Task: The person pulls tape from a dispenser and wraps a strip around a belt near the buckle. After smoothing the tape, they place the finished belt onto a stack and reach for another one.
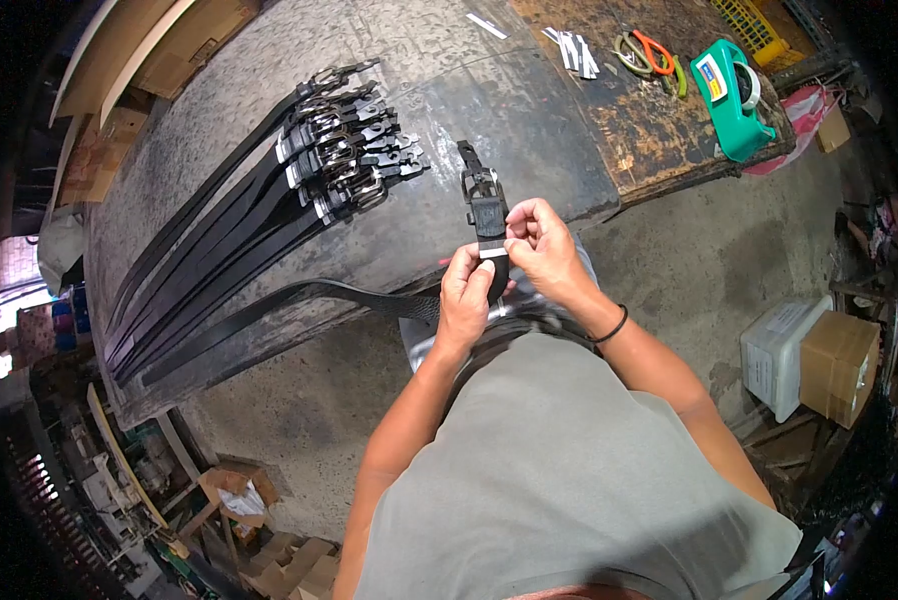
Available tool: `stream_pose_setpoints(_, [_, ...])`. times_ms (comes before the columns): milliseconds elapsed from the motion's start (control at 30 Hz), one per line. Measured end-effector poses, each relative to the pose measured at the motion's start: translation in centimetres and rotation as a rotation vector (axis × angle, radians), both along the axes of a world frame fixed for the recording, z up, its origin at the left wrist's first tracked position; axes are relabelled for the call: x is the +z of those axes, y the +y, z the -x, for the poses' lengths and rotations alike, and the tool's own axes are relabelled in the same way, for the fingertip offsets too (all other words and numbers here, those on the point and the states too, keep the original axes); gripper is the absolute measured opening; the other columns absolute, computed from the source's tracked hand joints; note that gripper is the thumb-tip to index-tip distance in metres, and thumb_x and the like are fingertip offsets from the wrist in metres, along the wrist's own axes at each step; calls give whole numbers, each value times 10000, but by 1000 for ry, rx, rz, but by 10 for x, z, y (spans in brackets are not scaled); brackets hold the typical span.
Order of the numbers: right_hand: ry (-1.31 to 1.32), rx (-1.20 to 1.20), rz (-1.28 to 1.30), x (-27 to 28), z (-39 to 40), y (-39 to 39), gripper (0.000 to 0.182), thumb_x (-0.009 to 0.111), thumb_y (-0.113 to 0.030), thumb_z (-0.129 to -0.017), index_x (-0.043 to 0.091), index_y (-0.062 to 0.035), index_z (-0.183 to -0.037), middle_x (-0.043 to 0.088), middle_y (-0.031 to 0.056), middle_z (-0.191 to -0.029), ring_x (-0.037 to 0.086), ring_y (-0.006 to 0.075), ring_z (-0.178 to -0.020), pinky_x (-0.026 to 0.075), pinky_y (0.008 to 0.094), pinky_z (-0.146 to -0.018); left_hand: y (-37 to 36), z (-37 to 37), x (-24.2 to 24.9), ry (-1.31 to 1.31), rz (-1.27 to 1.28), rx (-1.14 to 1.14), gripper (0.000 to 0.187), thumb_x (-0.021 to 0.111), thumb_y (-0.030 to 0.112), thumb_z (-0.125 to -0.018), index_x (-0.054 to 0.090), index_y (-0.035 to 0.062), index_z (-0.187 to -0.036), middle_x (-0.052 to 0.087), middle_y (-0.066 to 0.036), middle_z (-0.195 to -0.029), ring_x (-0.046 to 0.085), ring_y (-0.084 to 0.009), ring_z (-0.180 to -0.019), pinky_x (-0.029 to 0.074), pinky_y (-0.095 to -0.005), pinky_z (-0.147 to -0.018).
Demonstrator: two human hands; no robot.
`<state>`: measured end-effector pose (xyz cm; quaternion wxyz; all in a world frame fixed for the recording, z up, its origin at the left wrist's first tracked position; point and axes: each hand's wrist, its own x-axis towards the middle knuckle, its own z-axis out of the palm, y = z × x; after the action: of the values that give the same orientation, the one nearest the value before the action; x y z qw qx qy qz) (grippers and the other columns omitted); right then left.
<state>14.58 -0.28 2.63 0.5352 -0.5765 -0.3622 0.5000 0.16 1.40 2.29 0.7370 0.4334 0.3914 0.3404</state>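
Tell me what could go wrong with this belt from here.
The small white strip might end up crooked, since only fingertips of the right hand work at its end. The black strap could slide if the left hand eases, as it runs past the grey table's edge.

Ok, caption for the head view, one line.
Left hand and right hand on a black belt near its buckle, beside piled belts.

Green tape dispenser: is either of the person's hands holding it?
No, the green tape dispenser rests on the worn brown wooden tabletop, away from the left hand and right hand.
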Motion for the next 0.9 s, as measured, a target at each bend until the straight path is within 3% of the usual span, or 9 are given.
stream_pose_setpoints(133, [69,-94,-36,-1,-1,-1,206,550,-25,-849,463,-6,-1034,545,54,-881,549,86,-692,502,240,-591,1,3,-2,38,-55,-67,230,408,114,-933,510,-12,-1096,620,-83,-931,606,-128,-776,506,-270,-730])
stream_pose_setpoints(233, [125,-52,50,4,-5,-4,187,537,-41,-876,473,0,-1047,559,67,-906,573,99,-734,502,239,-629,2,9,-4,69,52,-144,304,400,206,-963,531,-16,-1125,624,-77,-916,594,-125,-794,486,-262,-731])
stream_pose_setpoints(333, [64,-21,98,5,-15,-7,186,545,-39,-863,508,2,-1041,577,75,-926,597,127,-804,507,264,-674,4,14,-10,75,130,-162,421,362,322,-985,546,-16,-1157,622,-59,-859,572,-118,-784,460,-257,-717])
stream_pose_setpoints(400, [-218,-46,-3,3,-25,-7,181,555,-33,-845,543,-5,-1024,591,72,-933,610,146,-859,506,301,-724,7,20,-14,138,186,-250,498,328,389,-987,549,-15,-1178,609,-45,-799,546,-115,-765,438,-257,-710])
stream_pose_setpoints(467, [-279,-50,-29,11,-30,-6,175,556,-15,-830,563,-18,-1005,603,87,-929,627,177,-863,500,322,-758,9,22,-10,86,245,-254,488,336,389,-986,549,-9,-1172,602,-43,-786,543,-116,-733,445,-260,-696])
stream_pose_setpoints(533, [-605,33,-207,21,-32,-4,237,577,-4,-802,564,-39,-1036,599,115,-957,625,246,-883,497,342,-770,10,21,-3,35,303,-259,479,343,389,-984,548,-4,-1166,595,-41,-774,540,-118,-702,452,-263,-682])
stream_pose_setpoints(633, [-849,158,-395,21,-30,0,308,602,2,-764,564,-59,-1063,582,125,-977,593,309,-903,489,370,-774,9,17,3,28,271,-238,435,354,377,-982,521,17,-1161,587,-45,-759,545,-127,-648,459,-264,-625])
stream_pose_setpoints(733, [-893,297,-423,27,-28,6,360,627,-13,-741,562,-75,-1090,566,116,-968,569,326,-903,481,392,-762,7,13,6,104,216,-206,351,378,326,-982,487,42,-1158,564,-34,-734,553,-123,-625,462,-262,-584])
stream_pose_setpoints(900, [-836,459,-511,31,-35,20,291,662,-117,-794,576,-77,-1069,555,121,-910,567,322,-847,468,402,-727,2,10,21,255,-79,-291,306,411,278,-980,477,46,-1168,535,-20,-710,535,-98,-571,441,-239,-526])
